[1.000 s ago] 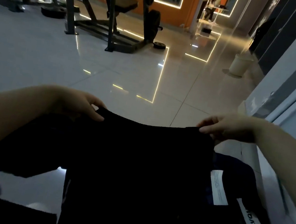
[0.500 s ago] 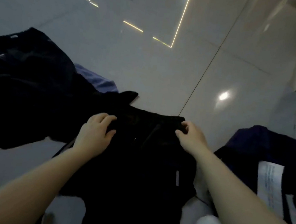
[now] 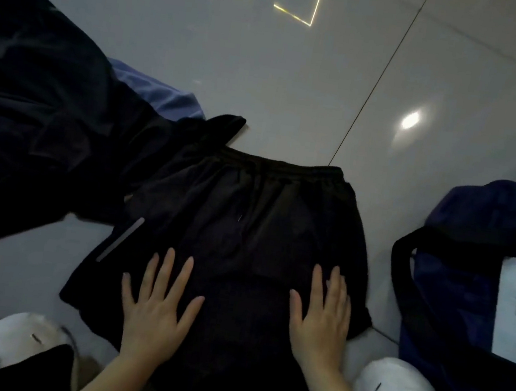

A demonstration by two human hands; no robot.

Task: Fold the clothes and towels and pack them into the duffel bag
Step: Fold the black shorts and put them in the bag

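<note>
Black shorts (image 3: 246, 226) lie spread on the floor (image 3: 297, 85) at centre frame, waistband away from you. Your left hand (image 3: 156, 306) and right hand (image 3: 322, 318) press flat on them, fingers straight, gripping nothing. Step looks like smoothing before folding. Next: fold in half, then move to the duffel bag (image 3: 474, 289) at right edge.

The place was an indoor room with a glossy floor (image 3: 298, 79) of large pale tiles, a dark grout line running from the upper right of the frame toward the centre. Thin strips of light and one round lamp glare at the right were mirrored in the polish. Nothing more told which kind of room; clothing lay straight on the floor.
</note>
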